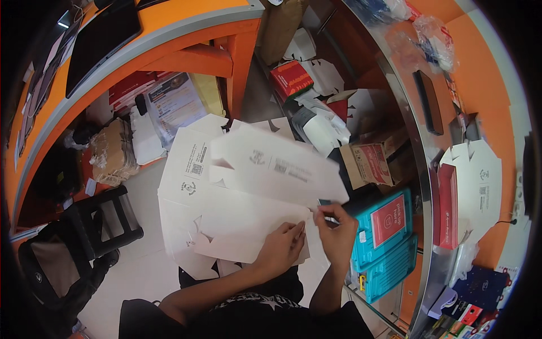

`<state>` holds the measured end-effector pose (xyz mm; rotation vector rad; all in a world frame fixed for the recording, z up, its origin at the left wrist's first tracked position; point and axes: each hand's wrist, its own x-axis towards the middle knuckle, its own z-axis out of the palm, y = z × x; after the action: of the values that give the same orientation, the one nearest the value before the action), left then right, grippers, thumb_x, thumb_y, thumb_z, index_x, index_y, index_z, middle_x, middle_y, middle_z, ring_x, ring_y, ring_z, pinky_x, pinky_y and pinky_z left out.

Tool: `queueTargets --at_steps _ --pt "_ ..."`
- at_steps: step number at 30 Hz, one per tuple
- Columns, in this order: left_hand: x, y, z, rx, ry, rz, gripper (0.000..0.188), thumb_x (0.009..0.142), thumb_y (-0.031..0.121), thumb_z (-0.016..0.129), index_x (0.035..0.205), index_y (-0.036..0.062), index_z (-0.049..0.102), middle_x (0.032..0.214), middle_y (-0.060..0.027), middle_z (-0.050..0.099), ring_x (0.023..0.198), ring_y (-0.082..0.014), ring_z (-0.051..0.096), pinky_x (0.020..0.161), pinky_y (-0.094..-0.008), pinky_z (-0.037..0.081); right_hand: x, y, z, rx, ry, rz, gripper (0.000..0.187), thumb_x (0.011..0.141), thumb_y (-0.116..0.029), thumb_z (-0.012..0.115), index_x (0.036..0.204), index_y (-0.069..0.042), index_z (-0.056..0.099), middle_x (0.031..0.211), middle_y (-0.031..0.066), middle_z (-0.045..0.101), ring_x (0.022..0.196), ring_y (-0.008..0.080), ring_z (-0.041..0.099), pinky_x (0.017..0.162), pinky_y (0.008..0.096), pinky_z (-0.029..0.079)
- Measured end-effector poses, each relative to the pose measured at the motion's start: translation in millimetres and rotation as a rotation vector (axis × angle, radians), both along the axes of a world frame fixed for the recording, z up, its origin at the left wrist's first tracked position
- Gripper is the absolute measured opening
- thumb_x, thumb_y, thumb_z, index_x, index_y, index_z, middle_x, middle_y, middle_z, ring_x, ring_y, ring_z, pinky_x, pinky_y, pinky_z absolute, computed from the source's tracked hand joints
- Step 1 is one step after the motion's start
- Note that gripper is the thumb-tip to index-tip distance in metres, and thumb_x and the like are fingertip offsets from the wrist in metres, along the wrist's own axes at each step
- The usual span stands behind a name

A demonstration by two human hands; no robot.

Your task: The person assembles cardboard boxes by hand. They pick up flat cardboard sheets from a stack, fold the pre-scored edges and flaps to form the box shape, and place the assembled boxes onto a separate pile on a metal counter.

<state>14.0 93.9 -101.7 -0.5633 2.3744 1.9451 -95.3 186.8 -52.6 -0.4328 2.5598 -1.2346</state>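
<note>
A large white cardboard box blank [243, 206], partly folded and printed with small dark marks, lies across my lap. Its far panel [282, 164] is raised at a slant and slightly blurred. My left hand [281, 247] rests over the near panel, fingers curled and pinching at its right edge. Close by on the right, my right hand [337, 229] has thumb and fingers closed on the cardboard's right end, where a small dark teal patch shows. The fingertips of both hands partly hide the edge they grip. More white cardboard sheets lie underneath.
Teal plastic crates [389, 257] stand right of my right hand, a red sign on one. Behind are a small brown carton [370, 164] and a red box [291, 79]. A black stool [107, 223] and black bag [53, 277] sit left; an orange desk [169, 48] borders the far left.
</note>
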Motion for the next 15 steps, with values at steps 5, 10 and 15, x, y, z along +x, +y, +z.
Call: queueTargets --at_steps 5,10,15 --pt "-2.1 1.5 -4.6 -0.006 0.016 0.014 0.030 0.095 0.011 0.058 0.121 -0.0037 0.061 0.109 -0.0203 0.061 0.078 -0.0317 0.071 0.069 -0.0391 0.057 18.3 -14.5 1.2 0.025 -0.020 -0.094 0.010 0.083 -0.002 0.068 0.089 0.006 0.069 0.083 0.0160 0.072 0.076 0.0225 0.072 0.070 0.0336 0.061" --pt "-3.5 5.9 -6.7 -0.051 0.116 0.051 0.032 0.094 0.009 0.058 0.124 -0.0027 0.060 0.111 -0.0206 0.061 0.076 -0.0313 0.071 0.068 -0.0381 0.058 1.3 -13.4 0.1 -0.005 -0.045 -0.152 0.013 0.081 -0.004 0.070 0.089 0.006 0.071 0.083 0.0160 0.073 0.074 0.0223 0.072 0.068 0.0333 0.060" --pt "-3.5 2.9 -8.9 -0.008 0.106 0.066 0.034 0.094 0.007 0.057 0.127 -0.0024 0.058 0.110 -0.0202 0.061 0.075 -0.0311 0.070 0.067 -0.0376 0.058 7.1 -17.5 -0.2 0.060 0.054 -0.036 0.012 0.082 -0.004 0.069 0.087 0.006 0.071 0.085 0.0149 0.073 0.075 0.0223 0.072 0.067 0.0329 0.061"
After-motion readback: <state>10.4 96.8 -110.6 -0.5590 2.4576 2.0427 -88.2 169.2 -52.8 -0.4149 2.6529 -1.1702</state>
